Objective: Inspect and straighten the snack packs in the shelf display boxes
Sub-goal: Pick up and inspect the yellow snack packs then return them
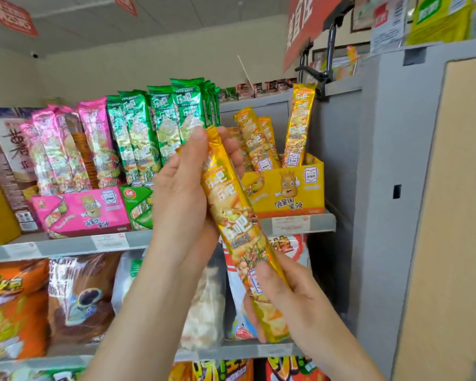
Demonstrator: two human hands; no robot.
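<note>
A long yellow snack pack (232,215) is held tilted in front of the shelf, top end up-left. My left hand (184,188) grips its upper half, thumb in front and fingers behind. My right hand (283,292) grips its lower end. Behind it stands the yellow display box (289,191) with three yellow packs (298,125) upright or leaning inside. To the left are a green display box (138,207) with green packs (160,125) and a pink display box (80,213) with pink packs (66,144).
The grey shelf edge (66,246) carries price tags. Below it hang large snack bags (80,298). A grey upright panel (382,188) closes the shelf on the right. Brown boxes (3,166) stand at the far left.
</note>
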